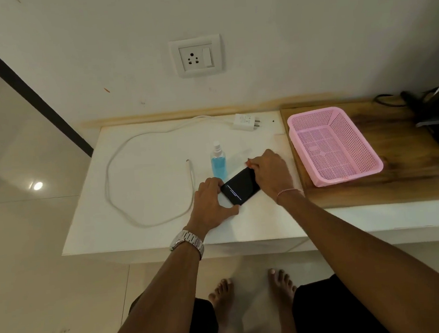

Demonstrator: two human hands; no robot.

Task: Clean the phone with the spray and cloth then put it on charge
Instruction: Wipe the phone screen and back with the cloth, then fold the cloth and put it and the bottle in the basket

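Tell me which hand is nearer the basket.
Right. The right hand grips the phone's far end, just left of the basket; the left hand holds its near end, farther away.

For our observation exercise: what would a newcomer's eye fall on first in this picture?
Probably the black phone at the middle of the white table, gripped by the left hand and the right hand. Next, the pink basket on the wooden board at the right, and the blue spray bottle standing just behind the phone.
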